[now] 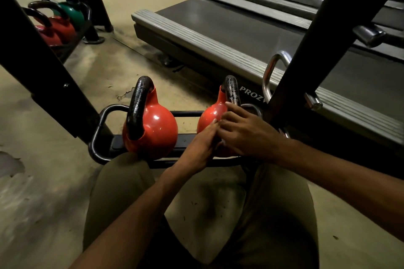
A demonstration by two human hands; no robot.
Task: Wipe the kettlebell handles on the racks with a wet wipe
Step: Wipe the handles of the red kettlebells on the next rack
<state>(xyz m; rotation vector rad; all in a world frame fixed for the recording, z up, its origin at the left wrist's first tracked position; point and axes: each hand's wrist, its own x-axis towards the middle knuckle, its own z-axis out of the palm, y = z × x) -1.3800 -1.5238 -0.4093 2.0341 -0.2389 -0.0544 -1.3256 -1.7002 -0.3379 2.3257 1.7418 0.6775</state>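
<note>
Two orange kettlebells sat side by side on the low black rack [96, 135] in front of my knees. Both stood upright. Each dark handle rose from the bell's near side and arched over toward the treadmill [218, 35], so I saw the loops edge-on. The right kettlebell [209, 116] was under both my hands, and its handle [232, 89] stuck up just beyond my fingers. My right hand [242, 133] lay over the handle's base with the fingers bent and the forefinger touching the iron. I could not tell whether it gripped anything. My left hand [196, 146] reached in from the near left, fingers fairly straight against the bell and touching my right hand. The left kettlebell [157, 129] stood apart, untouched.
</note>
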